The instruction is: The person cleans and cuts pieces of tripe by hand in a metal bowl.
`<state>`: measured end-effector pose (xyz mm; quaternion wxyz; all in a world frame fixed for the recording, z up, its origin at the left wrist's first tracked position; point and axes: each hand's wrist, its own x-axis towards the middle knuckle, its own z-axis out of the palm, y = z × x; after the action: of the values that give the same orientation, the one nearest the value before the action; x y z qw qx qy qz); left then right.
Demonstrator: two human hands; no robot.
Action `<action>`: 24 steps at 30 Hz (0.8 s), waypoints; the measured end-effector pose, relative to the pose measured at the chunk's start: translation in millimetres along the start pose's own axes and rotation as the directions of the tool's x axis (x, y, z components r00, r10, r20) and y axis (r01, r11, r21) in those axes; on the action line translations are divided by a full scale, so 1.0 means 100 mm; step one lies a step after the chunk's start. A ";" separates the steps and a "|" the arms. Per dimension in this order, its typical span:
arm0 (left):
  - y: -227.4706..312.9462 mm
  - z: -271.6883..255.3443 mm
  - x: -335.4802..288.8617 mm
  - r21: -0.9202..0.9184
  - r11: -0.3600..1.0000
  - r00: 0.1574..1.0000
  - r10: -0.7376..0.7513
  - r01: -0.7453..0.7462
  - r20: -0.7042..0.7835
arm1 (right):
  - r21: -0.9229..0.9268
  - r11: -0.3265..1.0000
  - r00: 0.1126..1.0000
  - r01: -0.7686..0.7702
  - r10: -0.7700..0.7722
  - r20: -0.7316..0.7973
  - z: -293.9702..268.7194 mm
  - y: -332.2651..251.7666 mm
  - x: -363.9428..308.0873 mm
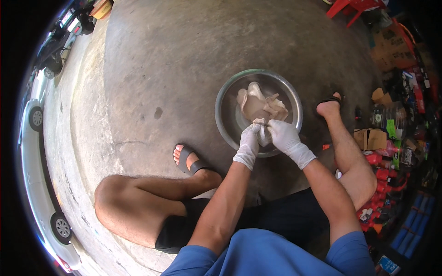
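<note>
Blue shirt (pixel 262 253) closest. Gloved left hand (pixel 249 141) and right hand (pixel 286 137) both pinching pale floppy piece (pixel 263 133) between them, inside near rim of steel basin (pixel 299 108). Basin on floor (pixel 184 69); more pale folds (pixel 255 106) in it, just beyond hands.

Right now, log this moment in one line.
left hand: gripping pale piece | right hand: gripping same piece | metal bowl: beneath hands

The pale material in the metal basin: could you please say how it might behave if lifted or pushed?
The pale material is probably floppy, given its loose folds and curled edges. It seems unlikely to roll, since it lies irregularly spread in the basin.
</note>
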<state>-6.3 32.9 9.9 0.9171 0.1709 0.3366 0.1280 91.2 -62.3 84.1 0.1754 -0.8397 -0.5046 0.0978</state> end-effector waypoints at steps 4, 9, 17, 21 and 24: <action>0.01 0.13 -0.02 0.096 0.995 1.000 0.016 -0.018 0.023 | -0.050 0.990 0.988 -0.133 0.129 -0.085 -0.02 0.11 0.05; 0.03 0.12 -0.02 0.154 0.987 0.997 0.056 -0.047 -0.055 | -0.078 0.994 0.997 -0.079 0.076 -0.033 0.01 0.03 0.04; -0.03 0.17 -0.03 0.297 0.944 0.982 0.171 -0.140 -0.081 | -0.075 0.990 0.992 -0.122 0.119 -0.050 0.06 0.00 0.09; -0.02 0.22 -0.06 0.324 0.930 0.975 0.208 -0.173 -0.077 | -0.133 0.984 0.993 -0.117 0.116 -0.015 0.03 0.02 0.13; 0.03 0.27 -0.09 0.413 0.901 0.967 0.208 -0.131 -0.146 | -0.177 0.898 0.903 -0.404 0.422 0.079 -0.09 0.19 0.17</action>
<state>4.6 26.2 35.4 0.8126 0.3706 0.4235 0.1516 118.2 -57.0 85.1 0.0550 -0.9316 -0.3303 0.1412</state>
